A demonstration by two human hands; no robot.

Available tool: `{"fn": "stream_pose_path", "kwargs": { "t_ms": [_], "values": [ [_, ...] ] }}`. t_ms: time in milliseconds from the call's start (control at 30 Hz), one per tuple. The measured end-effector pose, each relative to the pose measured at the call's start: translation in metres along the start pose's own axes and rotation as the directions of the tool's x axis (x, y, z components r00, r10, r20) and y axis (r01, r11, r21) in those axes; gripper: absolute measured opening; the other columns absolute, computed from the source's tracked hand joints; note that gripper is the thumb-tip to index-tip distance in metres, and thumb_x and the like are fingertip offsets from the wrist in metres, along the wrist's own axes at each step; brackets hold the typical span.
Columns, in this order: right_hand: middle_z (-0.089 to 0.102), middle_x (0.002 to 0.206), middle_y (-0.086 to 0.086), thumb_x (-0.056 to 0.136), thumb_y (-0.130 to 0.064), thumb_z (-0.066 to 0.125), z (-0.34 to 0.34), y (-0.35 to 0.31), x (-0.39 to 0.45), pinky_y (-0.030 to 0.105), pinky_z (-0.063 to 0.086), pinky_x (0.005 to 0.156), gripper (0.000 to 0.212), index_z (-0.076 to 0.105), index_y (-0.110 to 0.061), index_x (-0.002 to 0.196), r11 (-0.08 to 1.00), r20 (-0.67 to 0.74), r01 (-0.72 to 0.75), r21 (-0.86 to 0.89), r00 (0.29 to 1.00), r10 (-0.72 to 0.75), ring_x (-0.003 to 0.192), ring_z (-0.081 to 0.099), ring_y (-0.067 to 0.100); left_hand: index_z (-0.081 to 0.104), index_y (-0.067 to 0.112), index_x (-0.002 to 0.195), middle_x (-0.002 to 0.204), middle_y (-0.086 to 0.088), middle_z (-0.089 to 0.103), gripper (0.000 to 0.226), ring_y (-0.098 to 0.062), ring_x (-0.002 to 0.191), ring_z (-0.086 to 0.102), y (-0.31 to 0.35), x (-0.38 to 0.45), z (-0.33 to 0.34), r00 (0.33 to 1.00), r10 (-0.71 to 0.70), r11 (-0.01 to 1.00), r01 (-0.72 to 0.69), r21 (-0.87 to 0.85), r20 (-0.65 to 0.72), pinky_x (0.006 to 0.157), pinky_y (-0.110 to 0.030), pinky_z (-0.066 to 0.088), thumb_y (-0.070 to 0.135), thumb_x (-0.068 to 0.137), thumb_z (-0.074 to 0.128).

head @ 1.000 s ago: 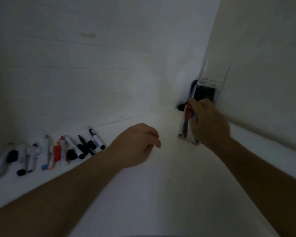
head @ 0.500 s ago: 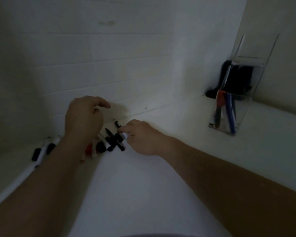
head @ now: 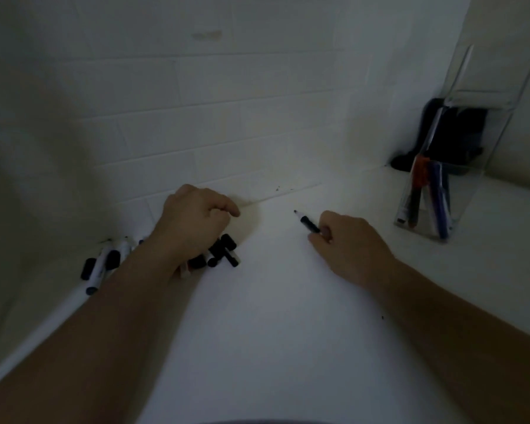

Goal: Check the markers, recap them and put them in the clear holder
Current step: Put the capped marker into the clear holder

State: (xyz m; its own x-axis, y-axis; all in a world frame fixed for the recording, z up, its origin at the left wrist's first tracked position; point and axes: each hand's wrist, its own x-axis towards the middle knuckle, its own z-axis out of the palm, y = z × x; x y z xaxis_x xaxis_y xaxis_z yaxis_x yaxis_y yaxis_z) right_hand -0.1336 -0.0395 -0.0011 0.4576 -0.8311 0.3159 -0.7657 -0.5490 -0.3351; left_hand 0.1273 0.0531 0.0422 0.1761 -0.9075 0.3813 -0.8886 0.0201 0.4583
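On the dim counter, the left hand [head: 193,221], loosely curled, hides most markers [head: 104,264]; the right hand [head: 346,243] pinches an uncapped marker [head: 308,223].

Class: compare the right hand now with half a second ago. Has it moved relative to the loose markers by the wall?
Yes. The right hand has pulled away from the marker pile, toward the clear holder, gripping an uncapped marker.

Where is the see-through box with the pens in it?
The clear holder stands on the white counter at the far right of the head view, near the wall corner, well beyond the right hand and in front of a dark object.
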Motion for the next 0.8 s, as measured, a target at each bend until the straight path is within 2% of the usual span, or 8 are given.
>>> {"fn": "stream_pose_path", "kwargs": {
  "t_ms": [67, 167, 333, 433, 533, 600, 667, 800],
  "values": [
    [0.050, 0.065, -0.002, 0.096, -0.041, 0.054, -0.002, 0.005, -0.001, 0.034, 0.036, 0.053, 0.036, 0.034, -0.022, 0.073, 0.971, -0.041, -0.087, 0.222, 0.994, 0.098, 0.057, 0.046, 0.018, 0.070, 0.046, 0.101, 0.094, 0.024, 0.061, 0.039, -0.019, 0.107, 0.046, 0.002, 0.002, 0.001, 0.995, 0.002, 0.990, -0.016, 0.143, 0.104, 0.099, -0.042, 0.035, 0.045, 0.074, 0.042],
    [0.049, 0.062, -0.002, 0.094, -0.039, 0.055, -0.003, 0.003, -0.003, 0.035, 0.037, 0.054, 0.036, 0.034, -0.021, 0.072, 0.957, -0.047, -0.086, 0.278, 0.994, 0.103, 0.056, 0.043, 0.019, 0.062, 0.052, 0.111, 0.108, 0.017, 0.060, 0.053, -0.023, 0.109, 0.042, 0.002, 0.003, 0.008, 0.962, -0.069, 0.925, -0.037, 0.377, 0.263, 0.094, -0.043, 0.034, 0.064, 0.067, 0.035],
    [0.049, 0.063, -0.001, 0.093, -0.039, 0.056, -0.002, 0.004, -0.002, 0.035, 0.036, 0.055, 0.035, 0.035, -0.019, 0.073, 0.947, -0.028, -0.069, 0.314, 0.996, 0.082, 0.059, 0.043, 0.021, 0.057, 0.053, 0.119, 0.104, 0.015, 0.062, 0.037, -0.024, 0.105, 0.045, -0.001, 0.005, 0.016, 0.945, -0.122, 0.916, -0.010, 0.400, 0.302, 0.095, -0.043, 0.037, 0.054, 0.082, 0.051],
    [0.053, 0.066, -0.002, 0.094, -0.041, 0.057, -0.002, 0.006, 0.000, 0.034, 0.040, 0.056, 0.028, 0.041, -0.023, 0.080, 0.916, -0.041, -0.064, 0.397, 0.995, 0.087, 0.058, 0.048, 0.019, 0.058, 0.048, 0.127, 0.101, 0.012, 0.061, 0.030, -0.019, 0.102, 0.053, 0.003, 0.004, 0.017, 0.991, -0.044, 0.980, 0.018, 0.199, 0.127, 0.093, -0.038, 0.041, 0.044, 0.098, 0.049],
    [0.058, 0.073, 0.000, 0.097, -0.042, 0.056, -0.004, 0.006, 0.000, 0.034, 0.045, 0.061, 0.017, 0.050, -0.030, 0.108, 0.887, -0.067, -0.008, 0.463, 0.997, 0.044, 0.064, 0.055, 0.017, 0.066, 0.036, 0.123, 0.112, 0.010, 0.061, 0.029, -0.008, 0.104, 0.052, 0.016, 0.003, 0.018, 0.999, -0.027, 0.997, 0.025, -0.069, -0.024, 0.090, -0.027, 0.037, 0.037, 0.104, 0.044],
    [0.056, 0.078, -0.003, 0.100, -0.039, 0.053, -0.004, 0.006, 0.002, 0.032, 0.041, 0.062, 0.020, 0.054, -0.030, 0.118, 0.900, -0.119, 0.069, 0.431, 0.993, -0.019, 0.069, 0.053, 0.013, 0.070, 0.033, 0.113, 0.112, 0.013, 0.066, 0.022, -0.006, 0.100, 0.058, 0.023, 0.001, 0.021, 0.998, -0.045, 0.981, 0.037, -0.189, -0.041, 0.086, -0.024, 0.040, 0.033, 0.102, 0.051],
    [0.055, 0.085, -0.004, 0.102, -0.033, 0.051, -0.003, 0.004, 0.003, 0.030, 0.036, 0.067, 0.018, 0.059, -0.026, 0.117, 0.916, -0.183, 0.155, 0.371, 0.979, -0.091, 0.076, 0.049, 0.012, 0.072, 0.033, 0.106, 0.103, 0.014, 0.070, 0.015, -0.004, 0.093, 0.063, 0.027, -0.002, 0.026, 0.997, -0.072, 0.956, 0.058, -0.288, -0.038, 0.079, -0.020, 0.044, 0.029, 0.097, 0.060],
    [0.060, 0.094, -0.003, 0.102, -0.025, 0.051, -0.002, -0.001, 0.002, 0.030, 0.043, 0.074, 0.015, 0.060, -0.026, 0.115, 0.898, -0.199, 0.222, 0.379, 0.968, -0.155, 0.084, 0.053, 0.014, 0.073, 0.031, 0.098, 0.091, 0.008, 0.075, 0.018, -0.002, 0.081, 0.067, 0.035, -0.003, 0.032, 0.990, -0.135, 0.857, 0.093, -0.508, -0.046, 0.074, -0.012, 0.049, 0.016, 0.089, 0.073]
  ]
}}
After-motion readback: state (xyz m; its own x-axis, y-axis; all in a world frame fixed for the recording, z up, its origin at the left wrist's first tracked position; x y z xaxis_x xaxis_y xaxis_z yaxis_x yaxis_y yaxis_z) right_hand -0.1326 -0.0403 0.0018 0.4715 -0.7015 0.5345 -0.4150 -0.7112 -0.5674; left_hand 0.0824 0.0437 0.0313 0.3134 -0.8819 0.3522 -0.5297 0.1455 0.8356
